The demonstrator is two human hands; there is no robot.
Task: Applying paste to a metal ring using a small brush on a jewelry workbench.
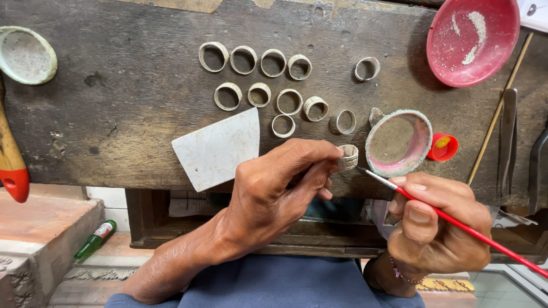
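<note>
Over worktop (114, 102) edge: left hand (274, 194) pinches ring (347, 156)
Right hand (434, 228): grip pinches red brush (456, 222)
Cut off: brush's end

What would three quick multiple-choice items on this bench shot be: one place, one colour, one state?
1. Where does the pink-rimmed dish sit?
A) on a shelf
B) on the bench, beside the orange cap
C) in the person's lap

2. What colour is the brush handle?
A) blue
B) red
C) green

3. How is the ring at the left hand placed?
A) lying flat on wood
B) pinched in the fingers
C) hung on a hook

Answers:
1 B: the dish stands on the wood next to the cap, just beyond the right hand.
2 B: a red handle runs through the right hand.
3 B: the left fingers grip the ring, with the brush tip at it.
</note>
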